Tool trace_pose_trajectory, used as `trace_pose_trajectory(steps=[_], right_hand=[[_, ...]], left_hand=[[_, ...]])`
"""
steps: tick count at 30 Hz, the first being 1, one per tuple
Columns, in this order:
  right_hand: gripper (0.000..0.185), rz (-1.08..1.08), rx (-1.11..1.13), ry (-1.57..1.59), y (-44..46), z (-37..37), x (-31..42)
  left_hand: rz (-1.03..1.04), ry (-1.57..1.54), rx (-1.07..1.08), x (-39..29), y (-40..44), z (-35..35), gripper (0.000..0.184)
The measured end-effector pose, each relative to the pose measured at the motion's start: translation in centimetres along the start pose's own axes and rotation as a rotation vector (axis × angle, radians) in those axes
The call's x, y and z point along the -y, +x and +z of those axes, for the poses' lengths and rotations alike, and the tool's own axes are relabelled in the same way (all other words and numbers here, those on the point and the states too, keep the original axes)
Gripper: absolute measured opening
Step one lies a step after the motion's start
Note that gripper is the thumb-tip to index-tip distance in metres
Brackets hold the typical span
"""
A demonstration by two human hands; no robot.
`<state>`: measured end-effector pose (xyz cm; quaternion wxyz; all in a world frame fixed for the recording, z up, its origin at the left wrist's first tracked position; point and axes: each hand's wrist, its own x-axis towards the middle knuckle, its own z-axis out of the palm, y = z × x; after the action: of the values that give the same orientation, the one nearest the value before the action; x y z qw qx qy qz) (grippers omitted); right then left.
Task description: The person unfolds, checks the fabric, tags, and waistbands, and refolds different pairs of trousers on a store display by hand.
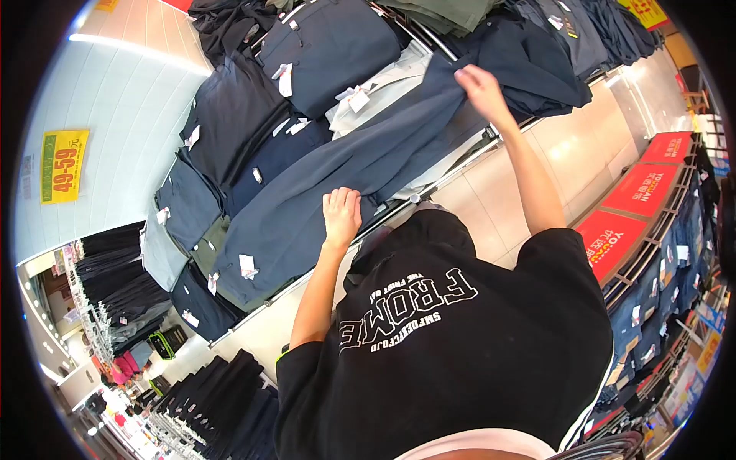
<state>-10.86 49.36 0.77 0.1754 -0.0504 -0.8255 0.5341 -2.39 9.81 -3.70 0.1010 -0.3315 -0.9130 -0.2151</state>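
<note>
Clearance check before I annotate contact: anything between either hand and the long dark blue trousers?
Nothing visible. Left hand and right hand are both right at the trousers. The white tag on them sits off to the side, clear of both hands.

Pretty bright store lighting here, white glare off the floor tiles [563,149] by the rack. Heavy fisheye, edges all bendy with black corners. Pants [330,57] look decently sharp tho.

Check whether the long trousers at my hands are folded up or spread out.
Spread out lengthwise: the slate-blue trousers stretch diagonally, much longer than the folded navy trousers nearby.
</note>
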Motion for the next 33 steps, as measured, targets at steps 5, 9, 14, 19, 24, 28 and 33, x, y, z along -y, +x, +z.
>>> trace_pose_trajectory(steps=[5, 9, 14, 19, 24, 28, 33], right_hand=[[0.030, 0.305, -0.393, 0.223, 1.8, -2.7, -3.7], [0.035, 0.529, -0.656, -0.175, 0.5, -0.4, -7.7], [0.025, 0.966, -0.641, 0.335, -1.3, 0.9, -11.4], [0.019, 0.843, -0.414, 0.344, -0.6, 1.0, -11.6], [0.008, 0.321, -0.564, 0.810, 2.4, 0.8, -3.4], [0.016, 0.264, -0.545, 1.212, 3.3, -1.8, -1.8], [0.026, 0.308, -0.619, 1.269, 2.2, -2.6, -4.3]], left_hand=[[0.125, -0.326, -0.004, -3.6, 1.3, -4.7, 0.009], [0.015, -0.449, 0.348, -3.4, 0.6, -3.2, 0.006], [-0.126, -0.357, 0.166, -2.1, 0.8, -2.8, 0.012], [-0.272, -0.288, -0.107, 1.2, 3.9, -3.4, 0.008], [-0.458, -0.275, 0.147, 5.1, 7.7, -0.5, 0.025], [-0.327, 0.033, 0.126, 5.5, 8.8, 0.0, 0.033], [-0.247, -0.093, 0.243, 5.4, 8.9, -1.2, 0.028]])
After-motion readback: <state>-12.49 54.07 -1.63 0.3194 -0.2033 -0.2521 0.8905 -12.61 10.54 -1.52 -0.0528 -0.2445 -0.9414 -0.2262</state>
